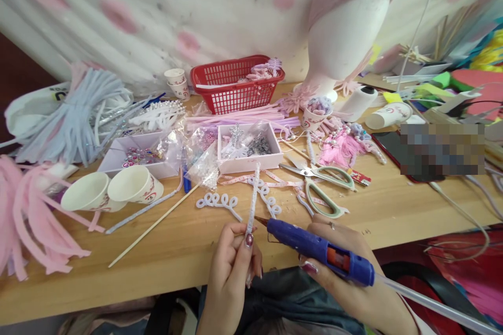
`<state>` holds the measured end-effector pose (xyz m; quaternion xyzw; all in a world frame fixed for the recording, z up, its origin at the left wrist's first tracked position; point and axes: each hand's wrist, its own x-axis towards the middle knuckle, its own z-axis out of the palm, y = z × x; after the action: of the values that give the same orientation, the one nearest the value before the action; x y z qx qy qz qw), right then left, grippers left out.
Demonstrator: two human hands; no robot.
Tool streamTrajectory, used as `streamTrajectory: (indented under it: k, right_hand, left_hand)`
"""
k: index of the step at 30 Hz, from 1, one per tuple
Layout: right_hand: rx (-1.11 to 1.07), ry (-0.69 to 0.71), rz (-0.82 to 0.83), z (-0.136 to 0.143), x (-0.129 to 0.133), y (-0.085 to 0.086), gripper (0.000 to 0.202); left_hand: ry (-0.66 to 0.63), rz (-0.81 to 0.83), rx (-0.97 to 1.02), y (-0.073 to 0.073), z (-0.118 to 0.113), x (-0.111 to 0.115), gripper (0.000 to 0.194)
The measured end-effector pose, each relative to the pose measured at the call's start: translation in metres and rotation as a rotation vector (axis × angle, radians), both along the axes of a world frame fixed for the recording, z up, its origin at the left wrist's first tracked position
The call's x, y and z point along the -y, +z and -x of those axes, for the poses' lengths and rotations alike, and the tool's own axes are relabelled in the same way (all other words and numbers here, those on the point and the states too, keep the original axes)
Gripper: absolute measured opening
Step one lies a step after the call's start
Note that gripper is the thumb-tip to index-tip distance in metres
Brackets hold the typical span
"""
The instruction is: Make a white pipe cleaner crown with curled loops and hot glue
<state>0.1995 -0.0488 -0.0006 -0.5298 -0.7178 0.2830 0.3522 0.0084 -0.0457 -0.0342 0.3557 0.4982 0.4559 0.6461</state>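
Between thumb and fingers, my left hand pinches a pale, fuzzy pipe cleaner that stands roughly upright. A blue hot glue gun lies in my right hand, with a clear glue stick coming out of its back. The gun's nozzle points left, close to the lower part of the pipe cleaner; whether they touch I cannot tell. Just beyond my hands lie a curled pale pipe cleaner and a second looped one. Scissors with light green handles rest to the right.
A white box of beads and charms stands ahead, with a red basket behind it. Paper cups and a wooden stick are on the left. A white mannequin head rises at the back; a phone lies right.
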Motion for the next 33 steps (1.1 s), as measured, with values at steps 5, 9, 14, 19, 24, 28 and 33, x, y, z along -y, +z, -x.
streamTrajectory:
  k: [5, 9, 14, 19, 24, 28, 33]
  right_hand:
    - [-0.052, -0.018, -0.009, 0.003, -0.001, -0.004, 0.041]
    - [-0.02, 0.0, 0.006, 0.004, -0.001, -0.002, 0.042]
    - [0.033, 0.038, 0.021, 0.004, 0.0, 0.002, 0.046]
    - [0.063, 0.06, -0.01, 0.002, 0.001, 0.0, 0.045]
    - [0.116, 0.065, 0.014, -0.001, 0.001, 0.002, 0.044]
    - [0.115, -0.021, 0.009, -0.011, 0.001, 0.006, 0.041]
    - [0.03, -0.501, 0.012, -0.059, 0.003, 0.006, 0.041]
  left_hand:
    - [0.005, -0.011, -0.001, 0.0, 0.0, 0.0, 0.038]
    - [-0.004, -0.014, 0.011, -0.001, 0.0, 0.0, 0.037]
    - [-0.015, -0.016, 0.037, -0.002, 0.0, -0.002, 0.039]
    - [-0.009, -0.016, 0.042, -0.003, 0.001, -0.001, 0.039]
    - [0.004, -0.012, 0.031, -0.002, 0.0, 0.0, 0.04]
    - [0.024, 0.017, 0.022, -0.002, 0.0, 0.001, 0.048]
    - [0.047, 0.057, -0.002, -0.007, 0.003, 0.002, 0.052]
